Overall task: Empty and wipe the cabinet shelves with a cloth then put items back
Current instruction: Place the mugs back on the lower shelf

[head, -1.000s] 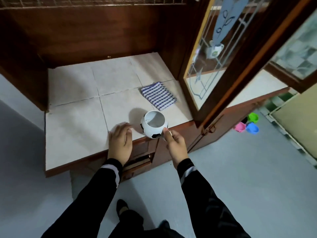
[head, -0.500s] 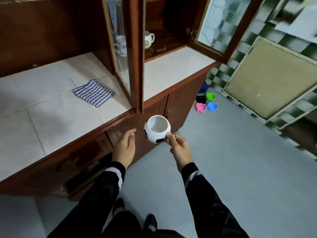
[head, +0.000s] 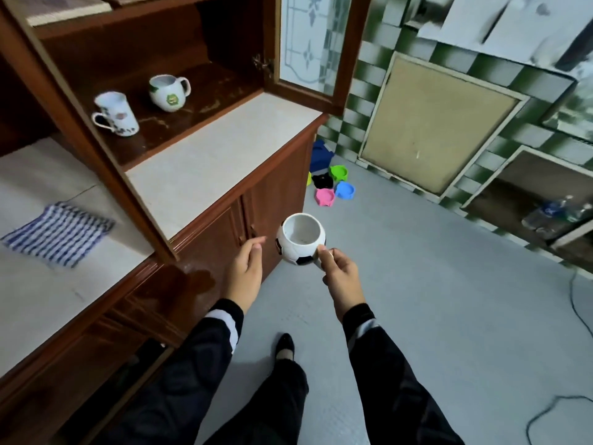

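- Your right grip (head: 340,277) pinches the handle of the mug (head: 300,242). Your left grip (head: 245,271) is relaxed and holds nothing.
- The mug hangs in the air, below and right of the shelf (head: 218,91), well apart from it.
- Its mouth points up, its handle back toward you, and its long axis looks near vertical.
- Raise it level, steady its base with your left, and set it gently on the shelf's bare right part.

Below and left of the beige wall panel (head: 439,123) I face, a green bowl (head: 339,172), black bowl (head: 322,180), pink bowl (head: 324,196) and blue bowl (head: 345,190) cluster on the grey floor (head: 433,316) beside a blue bag (head: 321,154); plastic bottles (head: 545,213) lie to the panel's lower right.
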`<state>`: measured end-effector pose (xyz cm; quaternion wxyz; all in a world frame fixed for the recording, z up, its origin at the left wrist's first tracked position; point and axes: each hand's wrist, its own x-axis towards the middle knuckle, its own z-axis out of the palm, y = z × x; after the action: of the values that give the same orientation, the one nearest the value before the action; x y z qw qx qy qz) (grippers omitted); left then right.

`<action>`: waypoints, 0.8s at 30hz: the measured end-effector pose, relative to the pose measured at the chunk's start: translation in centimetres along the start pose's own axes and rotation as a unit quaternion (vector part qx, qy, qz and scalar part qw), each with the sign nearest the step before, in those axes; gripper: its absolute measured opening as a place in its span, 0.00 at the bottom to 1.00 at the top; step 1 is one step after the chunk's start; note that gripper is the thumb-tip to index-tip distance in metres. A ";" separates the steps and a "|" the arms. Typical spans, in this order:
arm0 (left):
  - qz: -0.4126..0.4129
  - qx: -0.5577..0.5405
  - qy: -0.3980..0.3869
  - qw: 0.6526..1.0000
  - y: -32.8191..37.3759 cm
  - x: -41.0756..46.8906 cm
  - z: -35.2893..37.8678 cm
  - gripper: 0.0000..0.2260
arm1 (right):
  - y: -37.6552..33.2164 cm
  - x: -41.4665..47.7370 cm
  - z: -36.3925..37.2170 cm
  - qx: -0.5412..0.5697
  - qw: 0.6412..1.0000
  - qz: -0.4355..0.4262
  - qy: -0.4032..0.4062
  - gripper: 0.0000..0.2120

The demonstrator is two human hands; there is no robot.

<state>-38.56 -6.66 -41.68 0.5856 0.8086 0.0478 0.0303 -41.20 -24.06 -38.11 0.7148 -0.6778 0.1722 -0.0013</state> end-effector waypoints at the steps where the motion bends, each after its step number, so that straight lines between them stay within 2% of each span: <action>1: 0.004 -0.003 -0.005 1.000 0.2 1.1 0.7 0.13 | -0.3 1.1 -0.3 0.001 1.000 -0.002 0.002 0.19; 10: 0.004 -0.055 -0.011 0.998 4.3 12.9 6.5 0.12 | -4.5 13.6 -1.1 -0.022 1.000 -0.005 0.009 0.19; 15: 0.025 -0.061 0.029 0.997 4.8 18.8 8.0 0.12 | -6.7 19.8 -0.8 -0.036 0.999 -0.015 -0.006 0.17; 21: 0.004 -0.043 0.051 0.998 5.6 24.5 9.4 0.12 | -8.4 27.3 0.3 -0.060 0.997 -0.027 -0.042 0.20; 24: -0.005 -0.040 0.068 0.997 6.0 27.6 9.6 0.12 | -9.3 30.9 1.4 -0.059 0.995 -0.031 -0.073 0.17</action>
<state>-9.86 -14.49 -39.23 0.6130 0.7804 0.0901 0.0841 -9.67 -30.77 -36.56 0.6835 -0.7225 0.0983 0.0356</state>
